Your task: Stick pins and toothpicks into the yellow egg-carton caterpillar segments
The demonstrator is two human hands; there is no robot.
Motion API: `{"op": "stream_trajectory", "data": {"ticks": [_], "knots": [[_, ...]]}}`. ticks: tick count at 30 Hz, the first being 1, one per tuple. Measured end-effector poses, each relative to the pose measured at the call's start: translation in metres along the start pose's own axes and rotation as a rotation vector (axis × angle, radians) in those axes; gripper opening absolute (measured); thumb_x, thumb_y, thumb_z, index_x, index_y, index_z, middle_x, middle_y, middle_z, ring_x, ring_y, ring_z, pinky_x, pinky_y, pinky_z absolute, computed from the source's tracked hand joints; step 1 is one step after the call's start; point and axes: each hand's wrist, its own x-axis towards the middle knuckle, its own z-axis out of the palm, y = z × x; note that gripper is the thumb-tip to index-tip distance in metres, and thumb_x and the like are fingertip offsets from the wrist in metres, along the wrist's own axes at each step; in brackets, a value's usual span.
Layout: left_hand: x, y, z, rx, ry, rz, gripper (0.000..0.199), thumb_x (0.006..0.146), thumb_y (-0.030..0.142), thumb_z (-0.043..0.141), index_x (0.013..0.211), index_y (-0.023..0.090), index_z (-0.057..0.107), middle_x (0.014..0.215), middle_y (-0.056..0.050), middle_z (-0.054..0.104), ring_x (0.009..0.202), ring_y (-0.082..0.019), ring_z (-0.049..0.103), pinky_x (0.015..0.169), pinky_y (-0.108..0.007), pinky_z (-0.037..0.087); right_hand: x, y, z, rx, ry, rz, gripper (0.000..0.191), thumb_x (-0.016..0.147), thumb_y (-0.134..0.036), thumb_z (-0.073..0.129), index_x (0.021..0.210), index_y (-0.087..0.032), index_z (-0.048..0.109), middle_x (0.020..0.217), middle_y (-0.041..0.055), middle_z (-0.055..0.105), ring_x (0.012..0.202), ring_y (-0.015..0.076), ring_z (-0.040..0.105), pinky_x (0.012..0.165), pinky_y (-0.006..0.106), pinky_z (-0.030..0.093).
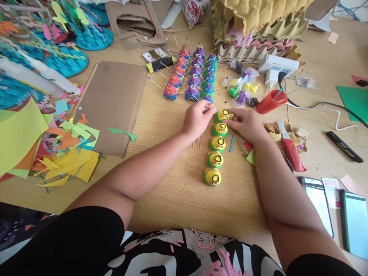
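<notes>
On the wooden table (166, 199), the farthest round yellow-and-green bumpy piece (222, 116) is held by the right hand (246, 123), seemingly to keep it still; the left hand (197, 118) is pinched closed, contents unclear.

Five dome-shaped egg-carton cups (217, 145), yellow above and green around the base, sit open side down on the counter (169, 191), in a close line running away from the person. Each has a black ring on its yellow dome and small coloured dots. The farthest cup (222, 116) is steadied by the fingers of the right hand (244, 122), beside the left hand's (198, 118) pinched fingertips.
</notes>
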Motion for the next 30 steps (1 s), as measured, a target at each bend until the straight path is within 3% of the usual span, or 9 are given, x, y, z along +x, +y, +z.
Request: {"op": "stream_trajectory", "data": {"ticks": [11, 23, 30], "knots": [[-0.0009, 0.0042, -0.0014, -0.014, -0.014, -0.034, 0.017, 0.087, 0.008, 0.070, 0.081, 0.019, 0.058, 0.083, 0.002, 0.075, 0.076, -0.010, 0.073, 0.075, -0.022, 0.054, 0.0012, 0.0030, 0.0000, -0.020, 0.005, 0.001, 0.053, 0.083, -0.044, 0.079, 0.128, -0.016, 0.078, 0.062, -0.0034, 0.050, 0.059, 0.0115, 0.038, 0.058, 0.030, 0.030], [-0.0029, 0.0023, -0.0005, 0.011, -0.009, 0.018, 0.011, 0.088, 0.010, 0.069, 0.084, 0.019, 0.063, 0.086, 0.000, 0.077, 0.079, -0.011, 0.073, 0.078, -0.022, 0.055, 0.0002, 0.0001, -0.0008, -0.037, 0.006, -0.011, 0.053, 0.083, -0.047, 0.078, 0.125, -0.015, 0.077, 0.060, -0.0047, 0.046, 0.058, 0.0116, 0.037, 0.057, 0.030, 0.029], [-0.0038, 0.0023, -0.0010, 0.032, -0.014, 0.015, 0.009, 0.090, 0.013, 0.068, 0.085, 0.019, 0.065, 0.085, 0.001, 0.077, 0.078, -0.011, 0.072, 0.079, -0.023, 0.055, 0.0005, 0.0011, -0.0056, 0.036, -0.064, -0.027, 0.061, 0.083, -0.054, 0.079, 0.132, -0.019, 0.070, 0.061, -0.0057, 0.044, 0.058, 0.0130, 0.038, 0.059, 0.031, 0.032]]}}
